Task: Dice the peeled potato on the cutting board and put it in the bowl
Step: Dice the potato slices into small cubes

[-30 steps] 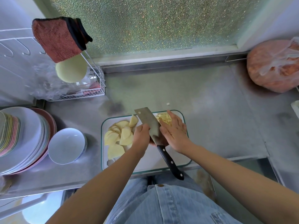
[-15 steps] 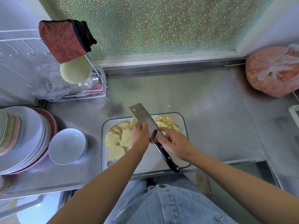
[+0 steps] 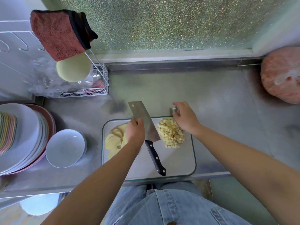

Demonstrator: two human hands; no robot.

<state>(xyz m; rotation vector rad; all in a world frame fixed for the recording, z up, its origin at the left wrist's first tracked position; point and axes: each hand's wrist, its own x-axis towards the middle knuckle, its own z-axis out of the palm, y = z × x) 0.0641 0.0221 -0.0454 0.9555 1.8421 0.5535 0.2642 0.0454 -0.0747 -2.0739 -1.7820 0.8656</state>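
A glass cutting board [image 3: 178, 164] lies on the steel counter in front of me. Pale potato slices [image 3: 113, 140] are fanned on its left side, and a pile of diced potato [image 3: 172, 133] sits at its far right. My left hand [image 3: 135, 132] grips the cleaver [image 3: 146, 120] by the back of its blade, and the black handle points toward me, free. My right hand [image 3: 185, 117] is beyond the board's far edge, fingers spread around a small stray potato piece [image 3: 174, 109] on the counter. The white bowl [image 3: 65, 148] stands left of the board.
Stacked plates [image 3: 19, 137] fill the left edge beside the bowl. A wire rack [image 3: 97, 88] with a red cloth [image 3: 58, 34] stands at the back left. A bagged orange bundle [image 3: 282, 75] sits at the back right. The counter's front edge runs just below the board.
My right hand let go of the cleaver handle and moved away past the board's far edge to the stray piece. My left hand kept hold of the blade.
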